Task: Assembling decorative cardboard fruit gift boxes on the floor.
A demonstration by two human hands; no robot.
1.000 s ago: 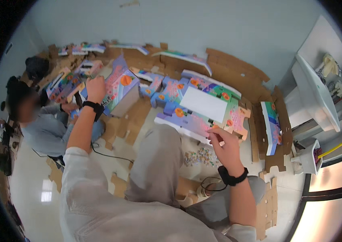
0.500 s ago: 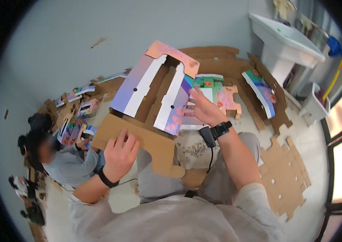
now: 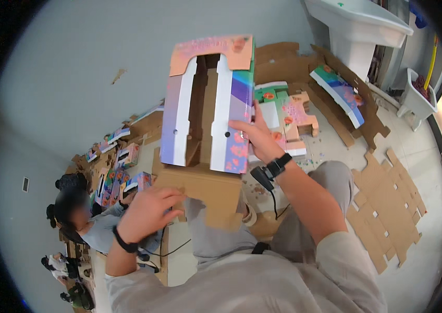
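A printed cardboard box (image 3: 234, 112) in purple, blue and peach is held up in front of me, its long middle slot showing brown board inside. My right hand (image 3: 259, 136) grips its right side, thumb on the front face and the other fingers mostly hidden behind. From the box's lower end hangs a plain brown flap (image 3: 208, 190) with a notched edge. My left hand (image 3: 150, 211) is at the flap's left edge, fingers apart; whether a fingertip touches the board I cannot tell.
Flat printed cardboard pieces (image 3: 294, 115) and a brown cut-out sheet (image 3: 390, 208) lie on the floor to the right. A white sink (image 3: 361, 21) and a bucket (image 3: 419, 94) stand beyond. At left a person (image 3: 103, 229) sits near several finished-looking boxes (image 3: 109, 185).
The box has turned from tilted to nearly upright. My left hand has come off the flap's face toward its left edge; my right thumb now presses on the front.
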